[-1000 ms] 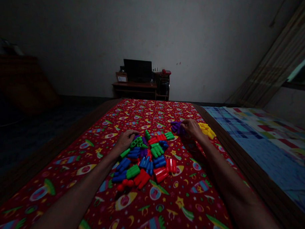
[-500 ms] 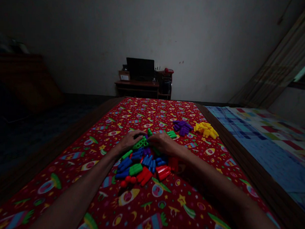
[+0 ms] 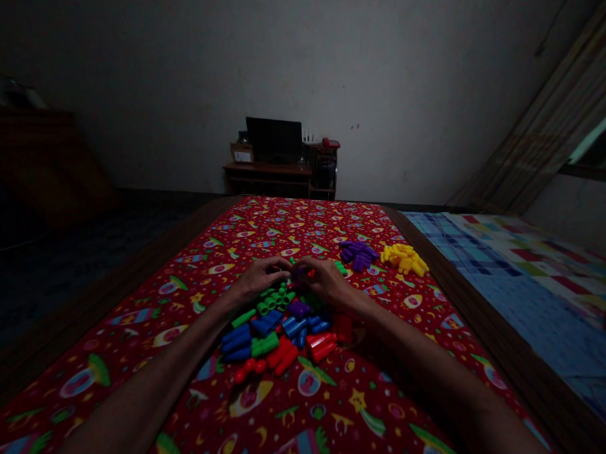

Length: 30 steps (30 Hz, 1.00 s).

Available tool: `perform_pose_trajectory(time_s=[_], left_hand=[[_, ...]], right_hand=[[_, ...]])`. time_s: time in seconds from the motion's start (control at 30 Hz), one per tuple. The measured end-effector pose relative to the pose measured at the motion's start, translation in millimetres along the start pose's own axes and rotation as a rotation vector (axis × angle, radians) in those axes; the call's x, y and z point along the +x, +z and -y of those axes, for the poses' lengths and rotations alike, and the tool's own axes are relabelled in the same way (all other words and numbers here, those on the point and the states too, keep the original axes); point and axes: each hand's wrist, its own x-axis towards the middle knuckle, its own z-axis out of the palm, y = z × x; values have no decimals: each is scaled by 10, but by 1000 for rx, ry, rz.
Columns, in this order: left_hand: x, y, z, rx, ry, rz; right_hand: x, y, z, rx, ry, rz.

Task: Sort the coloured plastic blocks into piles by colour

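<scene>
Pinching a purple piece (image 3: 298,272) with right hand (image 3: 325,279); left hand (image 3: 258,277) just beside, can't tell if its fingers grip; mixed block pile (image 3: 293,327) nearby.

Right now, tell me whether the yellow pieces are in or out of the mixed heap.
Out: the yellow pieces lie beside the purple pile, apart from the mixed heap.

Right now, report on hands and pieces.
Left hand, right hand close together over multicoloured tubular plastic pieces. Purple plastic piece between them, grip unclear. Right hand covers some pieces.
</scene>
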Motion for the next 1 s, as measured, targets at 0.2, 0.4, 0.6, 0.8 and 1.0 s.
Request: perform_pose_trajectory(time_s=[0.2,0.4,0.6,0.8,1.0], left_hand=[[25,-273,81,167,-17,182],[33,-333,181,385,-51,130],[39,-330,49,219,-125,-102],[3,-149,-399,-60,-15,-206],[-95,61,-635,-109,28,-75]], right_hand=[[30,-559,-346,-150,189,-252],[-133,-933,-780,-339,388,-300],[-130,-942,-738,-376,378,-404],[-24,-636,-128,16,82,-106],[-23,-423,158,-124,-46,-3]])
